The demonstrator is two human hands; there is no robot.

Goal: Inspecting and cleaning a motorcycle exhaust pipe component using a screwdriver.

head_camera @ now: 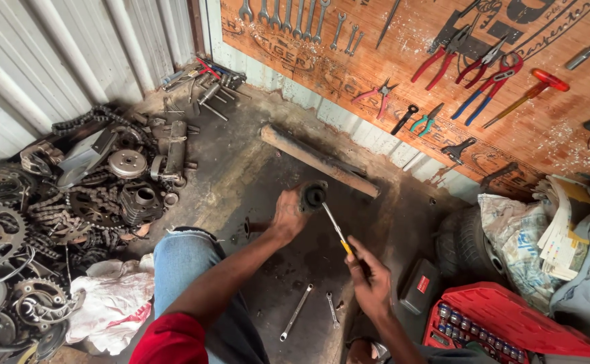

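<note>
**Screwdriver tip inside the cylindrical part, work under way on the floor**

The left hand [287, 217] is wrapped around a dark, round metal part [313, 196], a short cylinder with an open bore turned towards the camera, and holds it just above the oily floor [241, 168]. The right hand [369, 283] is clenched on the dark and yellow handle of a screwdriver [335, 229], whose shaft runs up and left so that its tip sits in the mouth of the part. Both grips are firmly closed on what they hold.

As a judgement, the work looks mid-step: the tool is engaged in the bore, and nothing that came out of the part can be seen lying just beside it. What the tip bears on inside is hidden, so how much is left cannot be told.

Near the part, on its nearer side, two spanners [297, 311] lie on the floor between the person's jeans-clad knee [184, 259] and the right forearm. Just beyond the part lies a long rusty bar [318, 160]. Well to its left is a heap of chains, sprockets and engine pieces [72, 202], with a white rag [116, 303] at the heap's near edge. To its right stand a small black case [418, 286] and an open red socket set [497, 323]. Above and behind it a wooden board [443, 74] carries hung pliers and spanners.
</note>
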